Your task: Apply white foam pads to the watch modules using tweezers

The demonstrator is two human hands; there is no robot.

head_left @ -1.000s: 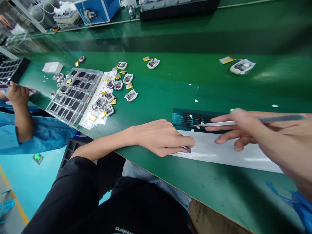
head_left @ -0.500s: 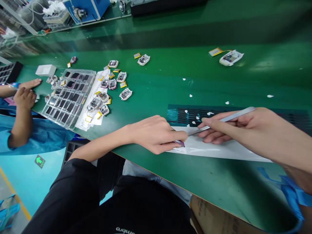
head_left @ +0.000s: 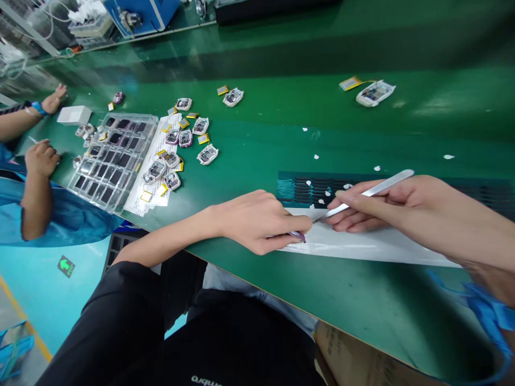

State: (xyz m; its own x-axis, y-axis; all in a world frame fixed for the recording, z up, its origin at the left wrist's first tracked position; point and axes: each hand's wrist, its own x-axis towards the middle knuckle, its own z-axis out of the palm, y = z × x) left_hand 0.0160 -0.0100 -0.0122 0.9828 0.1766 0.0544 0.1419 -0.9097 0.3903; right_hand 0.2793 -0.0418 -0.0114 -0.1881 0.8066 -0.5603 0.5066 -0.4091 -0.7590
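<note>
Pinching small shiny purple-edged piece (head_left: 298, 236) in left hand (head_left: 265, 222), at end of long glossy white strip (head_left: 374, 245) | gripping slim silver metal tweezers (head_left: 388, 183) in right hand (head_left: 402, 203), angled toward left hand | working beside dark rectangular sheet (head_left: 286, 187) on green tabletop (head_left: 257, 145)

Bright, even indoor light is washing over a green worktop (head_left: 257, 134), with 1 pale patch of glare blooming toward the upper right and a darker band crossing the far side. Metal tweezers (head_left: 388, 182) and a glossy white strip (head_left: 362, 247) are throwing back highlights. A soft shadow is spreading over the near right corner, and a black shirt (head_left: 225, 343) is swallowing detail. Wide-angle distortion is stretching the edges; clutter (head_left: 90, 21) at upper left is looking soft.
</note>
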